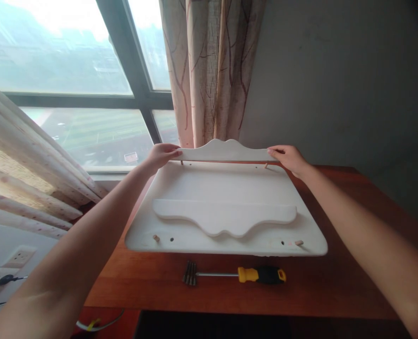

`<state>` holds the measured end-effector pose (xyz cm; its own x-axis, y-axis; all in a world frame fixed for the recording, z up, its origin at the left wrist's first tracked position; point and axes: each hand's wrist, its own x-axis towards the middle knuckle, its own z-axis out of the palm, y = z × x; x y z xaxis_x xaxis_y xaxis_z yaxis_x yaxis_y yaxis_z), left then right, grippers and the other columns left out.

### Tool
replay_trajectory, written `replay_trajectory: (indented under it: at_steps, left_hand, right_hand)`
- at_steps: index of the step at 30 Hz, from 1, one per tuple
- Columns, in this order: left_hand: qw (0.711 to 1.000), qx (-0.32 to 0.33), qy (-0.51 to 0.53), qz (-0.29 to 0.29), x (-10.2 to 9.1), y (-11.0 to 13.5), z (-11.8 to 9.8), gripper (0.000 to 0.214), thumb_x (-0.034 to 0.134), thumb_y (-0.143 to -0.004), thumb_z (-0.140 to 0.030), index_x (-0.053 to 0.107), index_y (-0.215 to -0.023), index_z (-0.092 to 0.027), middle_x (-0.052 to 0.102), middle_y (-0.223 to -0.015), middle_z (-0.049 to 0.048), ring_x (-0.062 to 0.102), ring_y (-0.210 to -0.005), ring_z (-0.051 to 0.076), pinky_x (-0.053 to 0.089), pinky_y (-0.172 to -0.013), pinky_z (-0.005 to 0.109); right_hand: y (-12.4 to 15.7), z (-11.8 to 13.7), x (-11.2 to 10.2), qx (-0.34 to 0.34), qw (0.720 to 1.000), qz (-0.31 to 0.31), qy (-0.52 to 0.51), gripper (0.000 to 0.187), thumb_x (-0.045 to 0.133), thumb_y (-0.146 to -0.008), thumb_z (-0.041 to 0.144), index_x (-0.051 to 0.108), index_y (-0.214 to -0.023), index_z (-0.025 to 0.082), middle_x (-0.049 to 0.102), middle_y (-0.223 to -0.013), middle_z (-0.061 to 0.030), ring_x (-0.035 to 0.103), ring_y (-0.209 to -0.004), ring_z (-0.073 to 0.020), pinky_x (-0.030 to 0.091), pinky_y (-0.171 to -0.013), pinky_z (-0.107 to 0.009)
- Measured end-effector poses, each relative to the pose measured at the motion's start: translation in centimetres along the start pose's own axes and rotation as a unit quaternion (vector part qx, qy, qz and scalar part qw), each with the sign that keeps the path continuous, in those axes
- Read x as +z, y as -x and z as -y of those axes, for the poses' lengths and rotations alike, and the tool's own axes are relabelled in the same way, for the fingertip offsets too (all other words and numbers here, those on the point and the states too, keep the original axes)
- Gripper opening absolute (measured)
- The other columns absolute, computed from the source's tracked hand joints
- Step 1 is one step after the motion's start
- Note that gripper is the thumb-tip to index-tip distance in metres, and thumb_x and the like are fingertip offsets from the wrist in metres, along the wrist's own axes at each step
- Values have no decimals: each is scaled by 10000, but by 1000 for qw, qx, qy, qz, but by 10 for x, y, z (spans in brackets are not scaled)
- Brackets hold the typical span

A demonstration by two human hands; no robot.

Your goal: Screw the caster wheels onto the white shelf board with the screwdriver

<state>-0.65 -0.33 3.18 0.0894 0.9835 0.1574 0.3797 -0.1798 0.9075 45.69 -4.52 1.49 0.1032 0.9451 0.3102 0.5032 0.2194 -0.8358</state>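
A large white board [226, 183] lies flat on the brown wooden table [300, 292]. At its far edge a white scalloped rail [225, 151] stands upright. My left hand [161, 155] grips the rail's left end and my right hand [289, 157] grips its right end. A second scalloped rail [225, 216] lies flat on the board's middle. Small wooden dowels [156, 238] stick up near the board's front corners, and another dowel [266, 165] shows under the held rail.
A screwdriver [244, 274] with a yellow-black handle lies in front of the board, with several dark screws [190, 273] beside its tip. Curtains [209, 70] and a window [70, 70] stand behind. A wall socket [16, 261] with a plug sits low left.
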Motion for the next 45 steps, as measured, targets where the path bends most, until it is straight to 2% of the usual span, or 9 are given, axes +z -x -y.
replay_trajectory:
  at_steps: [5,11,21,29,34,45]
  left_hand:
    - [1000,-20,-4,3,-2,-6,2,658,879,-513,-624,802,-937,-128,732,-777,82,630,-672,189,474,-648,303]
    - [1000,-27,-8,3,2,-5,-2,674,881,-478,-630,797,-917,-126,690,-694,55,574,-597,169,443,-593,300]
    - [1000,12,-1,-10,12,0,1,600,877,-519,-595,775,-911,-152,720,-820,78,635,-740,199,479,-664,306]
    - [999,38,-15,-7,9,6,0,571,872,-544,-581,755,-893,-145,712,-786,73,654,-742,202,504,-675,314]
    - [997,54,-47,-4,7,11,1,572,866,-565,-577,757,-920,-142,729,-808,79,670,-768,213,533,-686,314]
    - [991,73,-113,-3,5,17,2,517,834,-623,-554,782,-957,-163,755,-887,90,695,-834,243,556,-770,345]
  right_hand:
    - [-6,-2,6,7,1000,3,-10,455,757,-743,574,786,-927,160,778,-989,-102,701,-966,-263,525,-962,-446]
    - [-9,-2,3,9,1000,6,-6,436,775,-729,567,786,-914,172,777,-988,-95,694,-969,-267,524,-957,-445]
    - [1,-8,-2,5,1000,14,3,433,760,-748,547,773,-968,174,766,-990,-95,687,-955,-250,528,-945,-439]
    - [9,-10,-4,-19,999,20,20,413,739,-776,507,759,-1016,172,766,-1004,-98,698,-931,-245,550,-906,-427]
    - [15,-13,-7,-47,998,18,40,381,728,-791,502,758,-1014,193,762,-1039,-93,698,-965,-254,536,-939,-440]
    - [24,-9,-12,-80,990,27,110,295,695,-824,429,759,-1017,215,765,-1013,-74,709,-930,-256,544,-904,-431]
